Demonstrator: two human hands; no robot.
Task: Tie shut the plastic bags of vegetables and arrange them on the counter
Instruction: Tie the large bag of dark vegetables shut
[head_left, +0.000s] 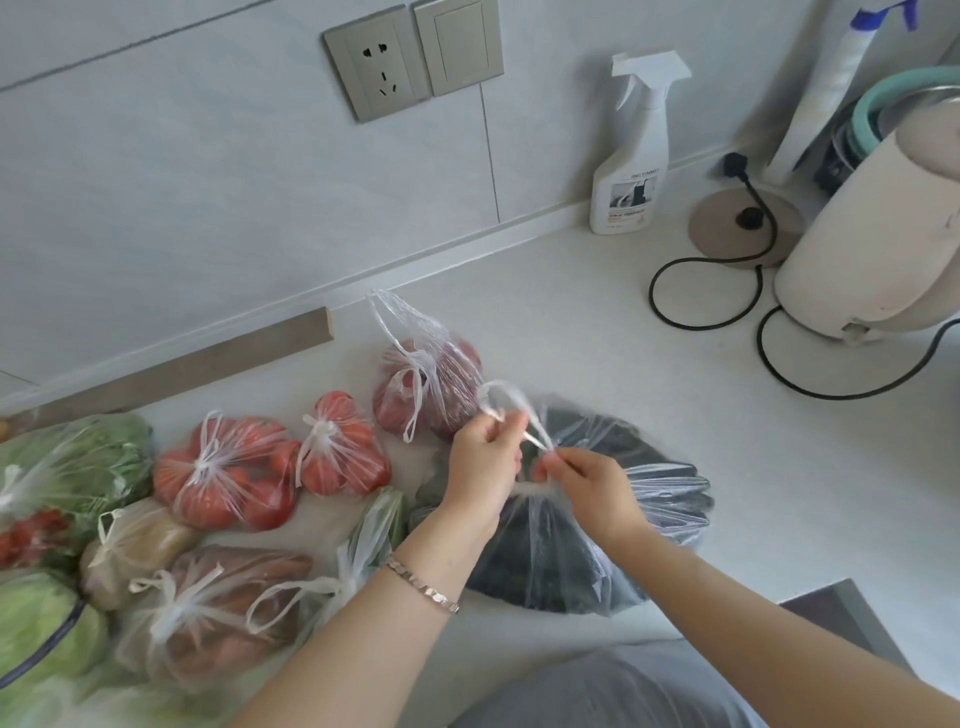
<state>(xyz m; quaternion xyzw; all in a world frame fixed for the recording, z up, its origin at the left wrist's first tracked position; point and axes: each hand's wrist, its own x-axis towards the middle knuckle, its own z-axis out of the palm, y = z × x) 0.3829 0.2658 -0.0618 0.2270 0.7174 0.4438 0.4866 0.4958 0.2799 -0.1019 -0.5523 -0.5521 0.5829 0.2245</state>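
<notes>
Bag of dark veg (597, 519): thin, slippery film, load looks heavy, so grip only at handles. Left hand (485, 457) & right hand (592, 486) each pinch a handle loop (506, 397), fingers closed.

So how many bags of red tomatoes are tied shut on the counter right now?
2. One larger tomato bag sits left of centre, knotted on top; a smaller tomato bag lies just to its right, touching it. The darker reddish bag behind holds something else. More could be hidden off-frame left.

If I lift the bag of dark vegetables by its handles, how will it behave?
The bag of dark vegetables is thin plastic, so it will probably sag and stretch. It looks full, so likely heavy. The handles look narrow where the left hand and right hand pinch them, and may dig in.
</notes>
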